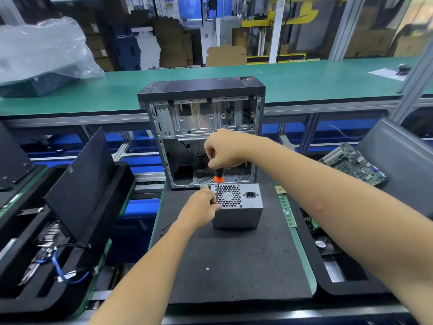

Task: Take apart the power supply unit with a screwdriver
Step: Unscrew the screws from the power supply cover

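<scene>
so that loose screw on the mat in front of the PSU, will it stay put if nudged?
Probably not. The screw looks tiny and light, lying free on the dark mat, so a brushing forearm could flick it. Its round head suggests rolling in an arc, though the mat's dull, foam-like surface may slow it. Likely fiddly to pinch.

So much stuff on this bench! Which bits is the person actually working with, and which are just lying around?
In use:
- power supply unit, steadied by the left hand
- screwdriver, gripped by the right hand

Lying about:
- open computer case
- motherboard
- memory stick
- loose screw
- black side panel
- plastic bag
</scene>
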### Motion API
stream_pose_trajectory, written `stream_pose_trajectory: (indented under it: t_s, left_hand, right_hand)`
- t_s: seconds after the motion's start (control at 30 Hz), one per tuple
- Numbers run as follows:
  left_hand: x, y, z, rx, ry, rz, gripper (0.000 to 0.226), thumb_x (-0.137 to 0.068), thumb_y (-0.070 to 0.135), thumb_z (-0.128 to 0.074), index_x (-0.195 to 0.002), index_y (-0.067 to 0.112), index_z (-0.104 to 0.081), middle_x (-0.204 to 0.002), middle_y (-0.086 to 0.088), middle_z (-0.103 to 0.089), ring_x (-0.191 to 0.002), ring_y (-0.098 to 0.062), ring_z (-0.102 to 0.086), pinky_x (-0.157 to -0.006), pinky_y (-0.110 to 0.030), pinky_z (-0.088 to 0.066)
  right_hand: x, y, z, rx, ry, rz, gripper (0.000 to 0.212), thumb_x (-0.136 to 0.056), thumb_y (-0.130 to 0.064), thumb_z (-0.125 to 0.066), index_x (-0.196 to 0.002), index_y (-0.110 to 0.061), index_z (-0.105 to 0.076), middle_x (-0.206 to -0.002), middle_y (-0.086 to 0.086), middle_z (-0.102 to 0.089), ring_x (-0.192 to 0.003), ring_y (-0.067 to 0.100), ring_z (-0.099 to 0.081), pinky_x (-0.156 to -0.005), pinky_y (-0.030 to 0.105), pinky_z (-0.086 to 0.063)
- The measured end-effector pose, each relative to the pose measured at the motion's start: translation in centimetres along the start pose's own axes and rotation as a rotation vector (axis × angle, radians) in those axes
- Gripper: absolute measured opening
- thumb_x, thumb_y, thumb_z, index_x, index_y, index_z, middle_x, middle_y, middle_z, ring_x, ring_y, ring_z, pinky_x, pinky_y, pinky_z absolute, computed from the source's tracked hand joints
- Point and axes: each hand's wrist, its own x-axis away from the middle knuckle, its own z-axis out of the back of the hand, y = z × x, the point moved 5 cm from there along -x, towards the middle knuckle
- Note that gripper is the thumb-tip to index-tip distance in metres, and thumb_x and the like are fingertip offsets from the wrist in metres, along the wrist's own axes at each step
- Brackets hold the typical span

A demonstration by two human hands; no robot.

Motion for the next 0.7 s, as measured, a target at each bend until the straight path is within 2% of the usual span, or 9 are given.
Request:
stream_pose_trajectory:
  t_s: [0.13, 0.23, 0.3, 0.37, 0.43, 0.5, 0.6, 0.7]
  left_hand:
    - [0.0, 0.1, -0.2, 0.006, -0.021, 0.029, 0.026, -0.088, 0.024, -0.065, -0.076, 0.005, -0.051, -0.084, -0.002, -0.048, -0.068, -0.018, -0.048, -0.064, -0.031, -0.04]
    - [0.3, 0.1, -0.5, 0.043, -0.026, 0.063, 0.026, -0.09, 0.018, -0.061, -0.074, 0.01, -0.043, -0.084, -0.001, -0.046, -0.067, -0.016, -0.046, -0.06, -0.03, -0.037]
    - [0.5, -0.1, -0.6, 0.062, -0.003, 0.073, 0.027, -0.092, 0.013, -0.057, -0.073, 0.016, -0.038, -0.08, 0.003, -0.044, -0.068, -0.014, -0.045, -0.057, -0.027, -0.035]
    - [0.7, -0.4, -0.5, 0.082, 0.043, 0.097, 0.032, -0.093, 0.01, -0.052, -0.071, 0.021, -0.031, -0.076, 0.005, -0.045, -0.067, -0.013, -0.046, -0.055, -0.028, -0.034]
    - [0.8, -0.8, 0.0, 0.095, 0.088, 0.122, 0.035, -0.093, 0.012, -0.05, -0.07, 0.025, -0.028, -0.075, 0.005, -0.048, -0.065, -0.015, -0.041, -0.055, -0.032, -0.033]
    - [0.8, -1.1, 0.6, 0.108, 0.115, 0.127, 0.034, -0.093, 0.012, -0.051, -0.071, 0.025, -0.028, -0.071, 0.003, -0.05, -0.063, -0.018, -0.037, -0.054, -0.034, -0.031]
    - [0.8, -1.8, 1.6, 0.163, 0.14, 0.145, 0.028, -0.091, 0.013, -0.057, -0.073, 0.022, -0.037, -0.069, 0.004, -0.051, -0.063, -0.016, -0.042, -0.054, -0.031, -0.035]
    - [1.4, -4.1, 2.7, 0.209, 0.188, 0.222, 0.022, -0.087, 0.014, -0.066, -0.075, 0.021, -0.048, -0.07, 0.004, -0.056, -0.066, -0.013, -0.051, -0.057, -0.027, -0.041]
  right_hand:
    - [0.2, 0.0, 0.1, -0.007, 0.009, -0.007, 0.019, -0.085, -0.023, -0.064, -0.091, -0.006, -0.07, -0.093, 0.011, -0.069, -0.078, 0.022, -0.059, -0.056, 0.025, -0.042]
    - [0.2, 0.1, 0.3, -0.014, -0.014, -0.031, 0.025, -0.083, -0.022, -0.066, -0.092, 0.001, -0.07, -0.091, 0.016, -0.071, -0.072, 0.02, -0.062, -0.053, 0.024, -0.041]
    - [0.4, 0.4, 0.4, -0.03, -0.09, -0.059, 0.026, -0.081, -0.023, -0.071, -0.091, 0.001, -0.067, -0.082, 0.013, -0.072, -0.066, 0.019, -0.071, -0.049, 0.022, -0.046]
    - [0.9, 0.7, 0.2, -0.023, -0.198, -0.097, 0.025, -0.079, -0.021, -0.076, -0.087, -0.001, -0.063, -0.074, 0.01, -0.071, -0.058, 0.02, -0.073, -0.049, 0.024, -0.052]
    - [1.1, 1.0, -0.1, -0.036, -0.261, -0.125, 0.02, -0.08, -0.016, -0.074, -0.085, 0.0, -0.063, -0.074, 0.014, -0.072, -0.056, 0.021, -0.072, -0.05, 0.025, -0.056]
    - [1.1, 1.1, -0.5, -0.083, -0.281, -0.141, 0.017, -0.082, -0.014, -0.071, -0.084, 0.002, -0.065, -0.075, 0.017, -0.072, -0.057, 0.025, -0.07, -0.052, 0.027, -0.059]
    - [0.9, 1.3, -1.1, -0.074, -0.289, -0.137, 0.019, -0.081, -0.02, -0.071, -0.075, -0.005, -0.062, -0.061, 0.006, -0.063, -0.052, 0.022, -0.063, -0.051, 0.026, -0.056]
    - [0.5, 1.6, -2.2, 0.021, -0.301, -0.12, 0.033, -0.085, -0.032, -0.065, -0.062, -0.011, -0.054, -0.052, 0.002, -0.056, -0.053, 0.024, -0.059, -0.062, 0.032, -0.054]
